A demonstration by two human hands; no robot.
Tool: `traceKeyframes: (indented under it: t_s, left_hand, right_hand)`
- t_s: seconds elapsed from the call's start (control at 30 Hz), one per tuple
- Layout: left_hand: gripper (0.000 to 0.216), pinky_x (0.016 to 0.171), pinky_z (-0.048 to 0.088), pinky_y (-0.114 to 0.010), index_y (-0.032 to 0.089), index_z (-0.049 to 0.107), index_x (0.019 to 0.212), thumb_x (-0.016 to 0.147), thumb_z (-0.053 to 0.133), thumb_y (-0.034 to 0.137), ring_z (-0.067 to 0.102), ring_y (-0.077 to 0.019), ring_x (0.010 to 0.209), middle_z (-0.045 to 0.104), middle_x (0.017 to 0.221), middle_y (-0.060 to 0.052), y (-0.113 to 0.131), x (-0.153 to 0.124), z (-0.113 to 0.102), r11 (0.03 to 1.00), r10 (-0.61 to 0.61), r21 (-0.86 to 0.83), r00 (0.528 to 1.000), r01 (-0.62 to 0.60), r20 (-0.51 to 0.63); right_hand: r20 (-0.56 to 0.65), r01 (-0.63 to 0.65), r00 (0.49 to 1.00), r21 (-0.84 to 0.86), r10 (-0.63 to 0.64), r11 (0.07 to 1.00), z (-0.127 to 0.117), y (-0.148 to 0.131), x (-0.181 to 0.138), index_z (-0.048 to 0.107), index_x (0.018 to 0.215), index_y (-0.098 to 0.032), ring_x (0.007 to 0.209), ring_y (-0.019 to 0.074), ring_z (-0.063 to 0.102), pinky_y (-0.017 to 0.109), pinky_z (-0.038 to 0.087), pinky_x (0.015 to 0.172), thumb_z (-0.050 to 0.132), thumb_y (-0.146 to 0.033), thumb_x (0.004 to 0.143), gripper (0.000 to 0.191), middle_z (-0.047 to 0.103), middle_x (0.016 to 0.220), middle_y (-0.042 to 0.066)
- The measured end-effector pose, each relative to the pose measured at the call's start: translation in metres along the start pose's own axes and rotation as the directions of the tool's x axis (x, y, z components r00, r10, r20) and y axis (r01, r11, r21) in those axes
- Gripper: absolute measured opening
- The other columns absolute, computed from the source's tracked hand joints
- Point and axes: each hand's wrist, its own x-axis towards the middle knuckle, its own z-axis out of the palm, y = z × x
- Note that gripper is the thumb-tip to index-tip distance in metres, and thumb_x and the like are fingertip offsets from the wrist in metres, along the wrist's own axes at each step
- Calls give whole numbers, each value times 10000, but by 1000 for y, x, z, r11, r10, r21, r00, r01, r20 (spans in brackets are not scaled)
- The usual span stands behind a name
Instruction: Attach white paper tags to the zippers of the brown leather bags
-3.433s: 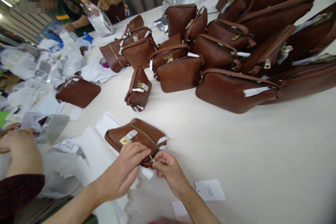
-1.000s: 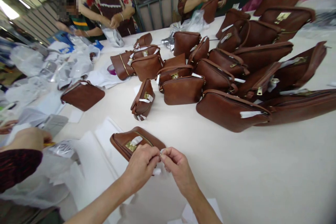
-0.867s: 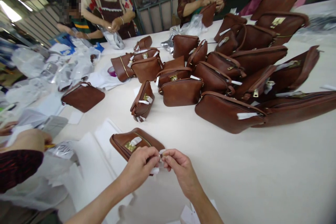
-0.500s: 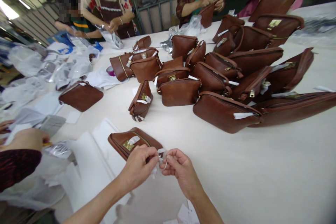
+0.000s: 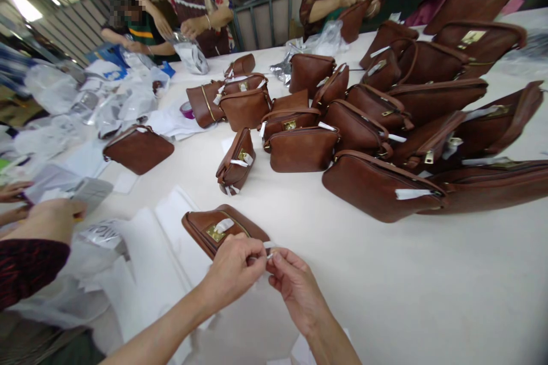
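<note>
A small brown purse (image 5: 216,229) with a gold clasp lies flat on white sheets at the near edge of the table. Just in front of it, my left hand (image 5: 233,271) and my right hand (image 5: 293,285) meet with their fingers pinched. Both grip a small white paper wrap (image 5: 268,252) at the purse's near right corner. The purse's near side is hidden behind my left hand.
Many brown purses (image 5: 302,148) and larger brown bags (image 5: 377,185) are heaped across the white table (image 5: 385,285). One purse (image 5: 137,149) lies apart at left. Another person's hand and dark red sleeve (image 5: 29,251) are at left. Several people work at the far side among plastic bags (image 5: 128,102).
My hands stayed pinched together at the purse's corner, working the white wrap. The view shifted slightly. The co-worker's hand at left moved a little.
</note>
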Motion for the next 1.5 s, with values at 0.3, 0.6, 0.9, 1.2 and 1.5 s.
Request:
traceKeyframes:
  t_s: [0.3,0.6,0.9,1.2,1.5]
  left_hand:
    - [183,657,302,-283,186,510,538,718,508,154,478,-161,665,515,562,16,-3,0,2,1000,-4,7,1000,5,-20]
    - [186,663,311,-286,187,516,549,729,500,144,487,-167,674,522,577,12,-4,2,2,1000,8,12,1000,-7,-23]
    - [198,670,336,-285,189,526,555,742,493,132,498,-170,676,560,580,7,-2,3,2,999,28,35,999,-27,-25]
    - [189,664,335,-280,192,527,557,733,480,141,500,-168,678,553,586,6,-5,2,3,1000,20,18,999,-20,-27]
    - [224,672,320,-294,185,493,560,780,500,142,502,-173,687,534,591,6,-1,2,3,996,-8,88,1000,9,-9]
  right_hand:
    - [1,25,1000,-48,-25,999,2,1,-1,675,689,-201,701,148,581,259,375,650,909,-504,512,421,667,710,-14]
    - [-7,55,998,-64,-56,996,3,3,0,689,676,-198,706,149,571,253,368,638,907,-516,499,424,664,701,-9]
    - [-25,51,999,110,-48,993,6,8,3,683,692,-211,693,144,583,239,412,617,941,-456,479,414,653,702,-16]
    - [22,44,999,74,-45,996,5,8,4,674,685,-194,679,124,570,230,407,618,931,-436,523,388,644,695,-25]
    - [6,87,996,-14,-87,996,7,8,4,680,682,-201,729,153,566,250,405,648,904,-479,533,386,659,726,-8]
